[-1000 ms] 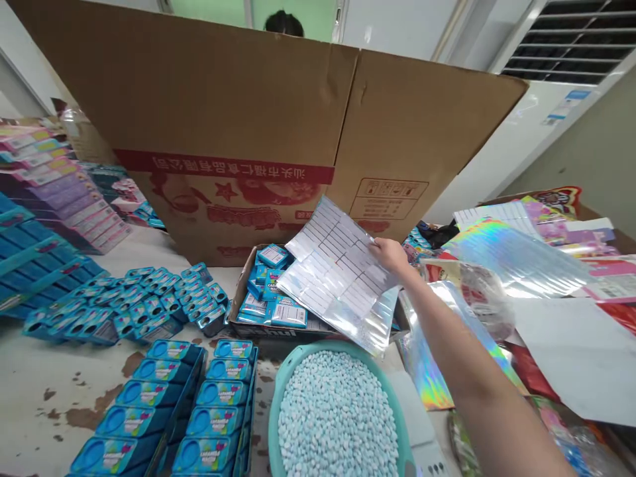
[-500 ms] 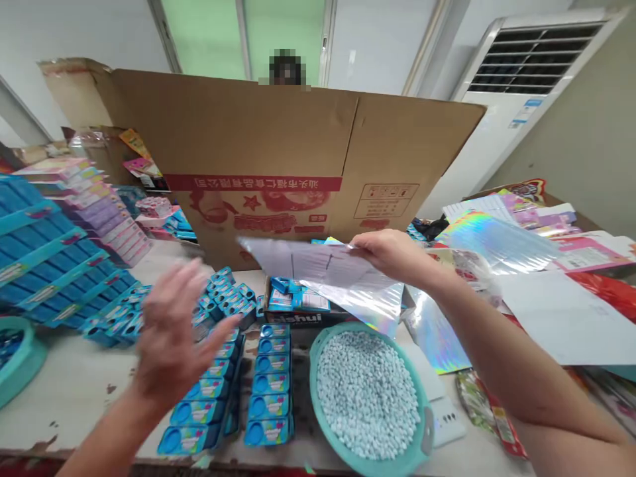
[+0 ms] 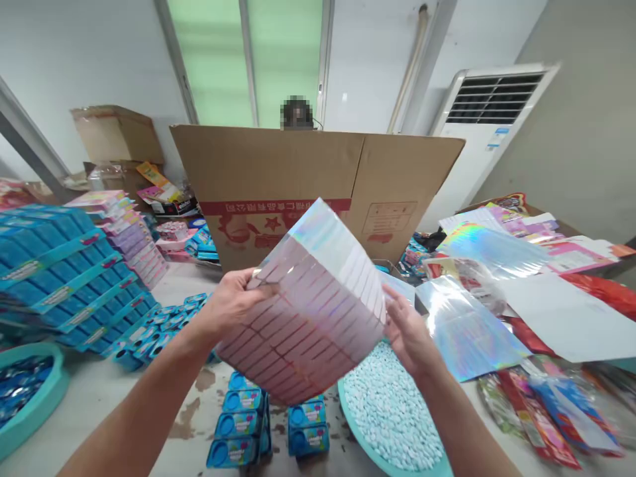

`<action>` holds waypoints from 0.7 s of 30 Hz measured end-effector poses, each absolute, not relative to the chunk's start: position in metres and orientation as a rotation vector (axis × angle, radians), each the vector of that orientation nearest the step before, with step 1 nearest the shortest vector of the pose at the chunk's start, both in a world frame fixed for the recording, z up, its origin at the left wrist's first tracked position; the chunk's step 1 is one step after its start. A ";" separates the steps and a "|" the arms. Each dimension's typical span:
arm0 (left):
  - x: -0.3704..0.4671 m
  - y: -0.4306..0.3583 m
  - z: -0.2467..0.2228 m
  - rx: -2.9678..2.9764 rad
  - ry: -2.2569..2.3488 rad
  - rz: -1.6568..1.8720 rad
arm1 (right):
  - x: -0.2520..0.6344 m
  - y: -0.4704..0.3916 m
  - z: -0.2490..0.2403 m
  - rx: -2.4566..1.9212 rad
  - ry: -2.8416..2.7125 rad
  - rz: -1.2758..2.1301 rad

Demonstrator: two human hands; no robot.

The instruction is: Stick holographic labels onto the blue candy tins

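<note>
A shiny holographic sheet (image 3: 308,311) with rows of dark lines is held up in front of me, bent along its upper part. My left hand (image 3: 232,305) pinches its left edge, thumb on the near face. At the opposite edge my right hand (image 3: 410,331) grips it, with some fingers partly hidden. Below the sheet stand two rows of small blue boxes (image 3: 238,424), partly covered by it. A turquoise basin (image 3: 348,411) full of pale blue pellets (image 3: 397,411) sits under my right forearm.
Stacked blue cartons (image 3: 74,278) rise at the left, beside another turquoise basin (image 3: 54,397) of dark wrapped pieces. A large cardboard box (image 3: 278,159) stands ahead, with a person's head (image 3: 297,112) behind it. More holographic sheets (image 3: 467,331) and colourful packets (image 3: 536,417) lie at right.
My left hand has moved right and taken hold of the sheet's left edge. The sheet has swung from nearly edge-on to facing me, and my right hand is lower, at its right edge.
</note>
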State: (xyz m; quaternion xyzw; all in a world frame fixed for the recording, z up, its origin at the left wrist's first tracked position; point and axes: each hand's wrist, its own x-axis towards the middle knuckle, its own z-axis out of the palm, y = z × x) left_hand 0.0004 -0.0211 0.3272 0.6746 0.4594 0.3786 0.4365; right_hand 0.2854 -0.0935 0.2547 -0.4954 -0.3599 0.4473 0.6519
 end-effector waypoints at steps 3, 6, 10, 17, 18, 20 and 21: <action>-0.017 -0.029 0.312 1.559 1.139 0.910 | 0.255 -0.102 0.248 -1.017 -0.617 1.149; -0.037 -0.044 0.298 1.481 1.153 0.896 | 0.233 -0.110 0.256 -0.963 -0.535 1.091; -0.071 -0.065 0.289 1.458 1.188 0.919 | 0.209 -0.118 0.263 -0.971 -0.563 1.069; -0.148 -0.116 0.278 1.421 1.333 0.978 | 0.150 -0.128 0.256 -0.984 -0.632 1.191; -0.159 -0.125 0.275 1.411 1.361 0.982 | 0.141 -0.130 0.254 -0.977 -0.638 1.222; -0.181 -0.145 0.270 1.376 1.414 0.992 | 0.122 -0.134 0.247 -0.970 -0.656 1.282; -0.191 -0.156 0.267 1.343 1.441 1.015 | 0.112 -0.137 0.242 -0.969 -0.673 1.313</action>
